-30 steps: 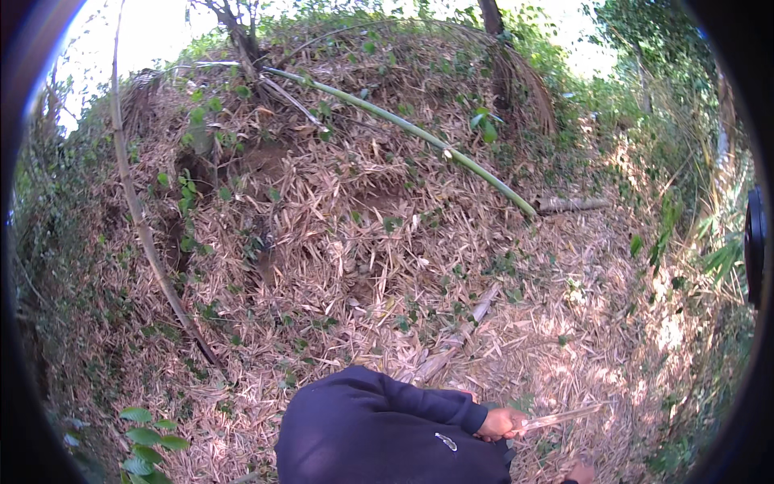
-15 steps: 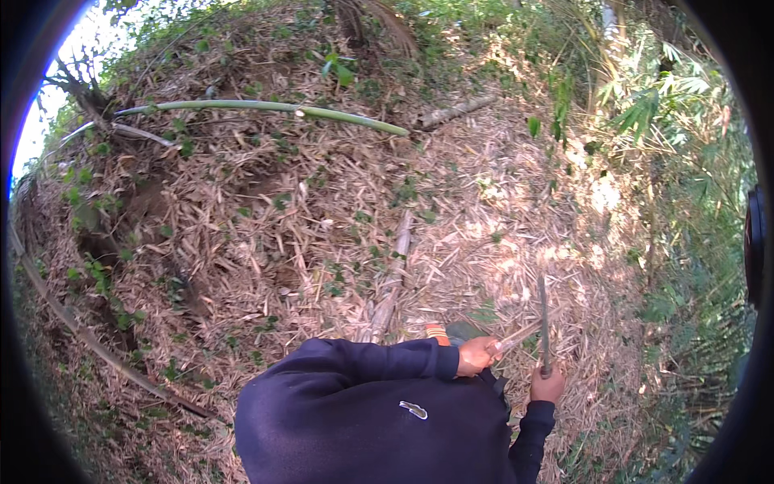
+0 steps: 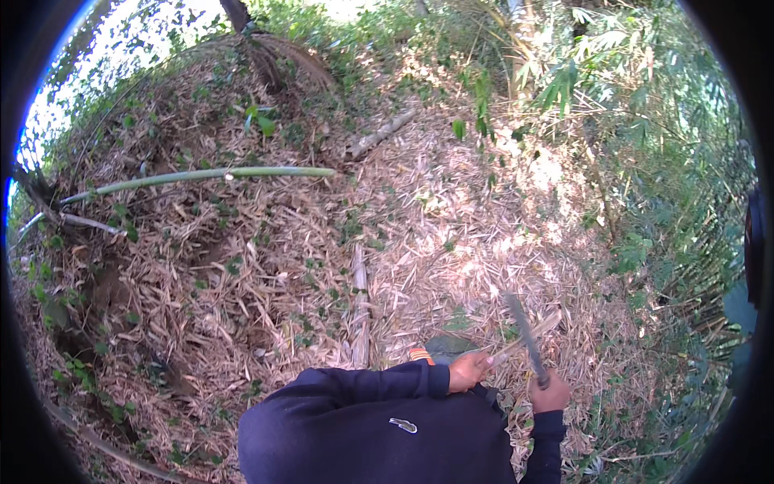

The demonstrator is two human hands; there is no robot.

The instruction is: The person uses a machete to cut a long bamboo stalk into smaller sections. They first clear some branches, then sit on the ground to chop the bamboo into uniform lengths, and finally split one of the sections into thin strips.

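Note:
My left hand [image 3: 469, 372] is closed around the near end of a pale, flat wooden strip [image 3: 549, 324], which slants away up to the right. In my right hand [image 3: 550, 393] is the handle of a machete, with its long grey blade [image 3: 522, 327] pointing away and leaning left. The blade crosses over the strip in this view; whether they touch I cannot tell. Both hands are in front of my body, and dark blue sleeves cover my arms.
Dry leaves and stalk litter [image 3: 419, 266] cover the ground. A green bamboo pole [image 3: 201, 174] lies at the far left, a short log [image 3: 383, 134] beyond it. Another dry log [image 3: 360, 310] lies just ahead of me. Dense foliage [image 3: 677, 218] lines the right side.
The machete blade has tipped from nearly upright toward the left and now crosses the strip. My view has shifted, so the ground and the poles sit lower and farther left.

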